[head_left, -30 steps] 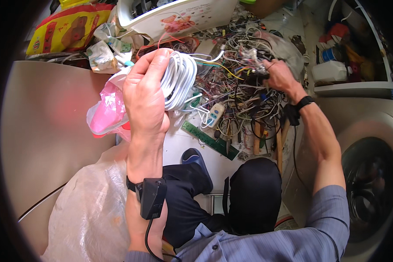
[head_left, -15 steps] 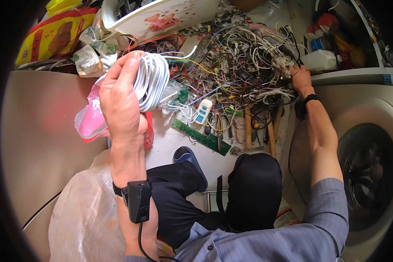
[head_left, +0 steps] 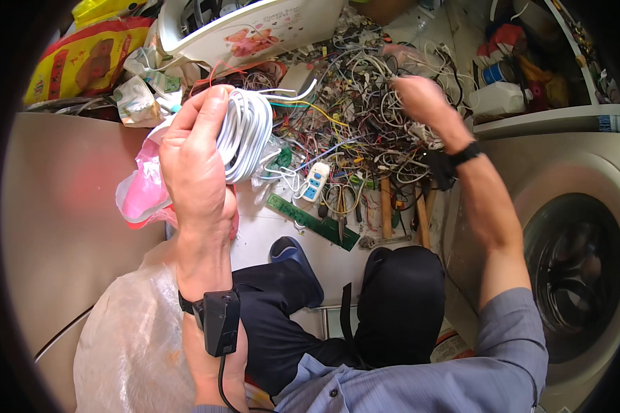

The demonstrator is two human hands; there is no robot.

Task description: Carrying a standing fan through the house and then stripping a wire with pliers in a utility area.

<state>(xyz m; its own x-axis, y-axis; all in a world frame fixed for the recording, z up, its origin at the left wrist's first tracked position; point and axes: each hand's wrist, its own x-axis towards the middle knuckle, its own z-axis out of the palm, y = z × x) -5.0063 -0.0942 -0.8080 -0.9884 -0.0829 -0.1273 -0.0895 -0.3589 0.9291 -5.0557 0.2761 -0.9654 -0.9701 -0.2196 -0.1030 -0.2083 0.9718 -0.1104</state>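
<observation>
Up at the left, my left hand is closed round a coil of white cable, whose loose ends stick out to the right. Under that wrist is a pink and clear plastic bag. My right hand, smeared by motion, hovers over the far right part of a heap of tangled wires; its fingers do not show clearly. Nearer me, a white and blue power strip and a long green circuit board lie at the heap's edge.
Wooden-handled hammers lie before my knees. A white bin stands behind the heap, with a yellow and red package to its left. A washing machine is on my right, a large plastic bag on my left.
My right hand has moved left, away from the heap's right edge. My left hand still holds the cable coil, shifted slightly right and down.
</observation>
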